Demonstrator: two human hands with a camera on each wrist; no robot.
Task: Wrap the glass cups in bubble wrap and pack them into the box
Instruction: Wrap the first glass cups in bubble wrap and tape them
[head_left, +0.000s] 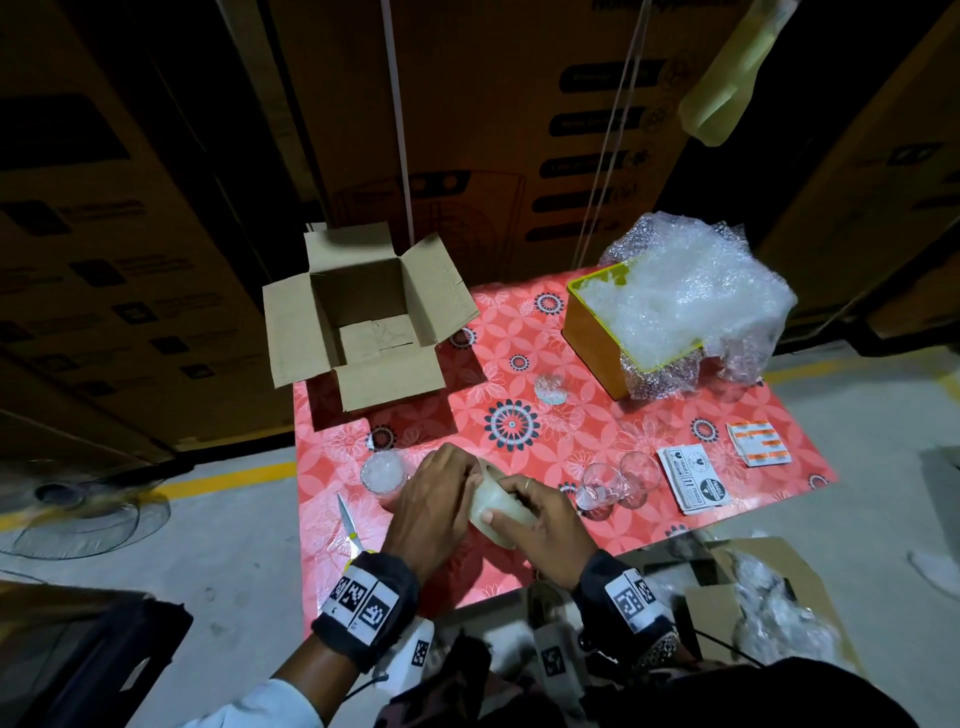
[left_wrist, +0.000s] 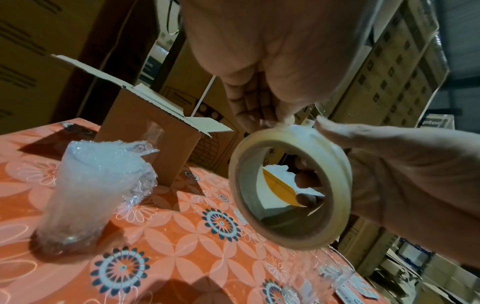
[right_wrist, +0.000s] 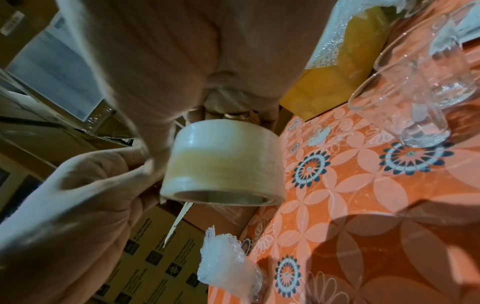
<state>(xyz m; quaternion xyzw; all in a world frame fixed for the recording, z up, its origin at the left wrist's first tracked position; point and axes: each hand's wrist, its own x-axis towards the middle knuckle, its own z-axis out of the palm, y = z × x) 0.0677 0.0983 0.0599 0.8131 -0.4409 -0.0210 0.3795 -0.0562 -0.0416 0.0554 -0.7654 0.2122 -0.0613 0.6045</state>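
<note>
Scissors (head_left: 349, 522), perhaps, beside wrapped cup (head_left: 383, 474).

We see one wrapped cup (head_left: 383, 474) upright at table's 7 o'clock, two bare glass cups (head_left: 618, 483) touching at 4, open empty box (head_left: 363, 312) at 11, bubble wrap (head_left: 691, 291) heaped at 1.

The head view looks steeply down from above the counter (head_left: 649, 415), taking in both hands at its near edge. Each wrist view sits low and close, looking up along its palm. All three share the tape roll (head_left: 498, 512) (left_wrist: 289, 185) (right_wrist: 223, 164).
</note>
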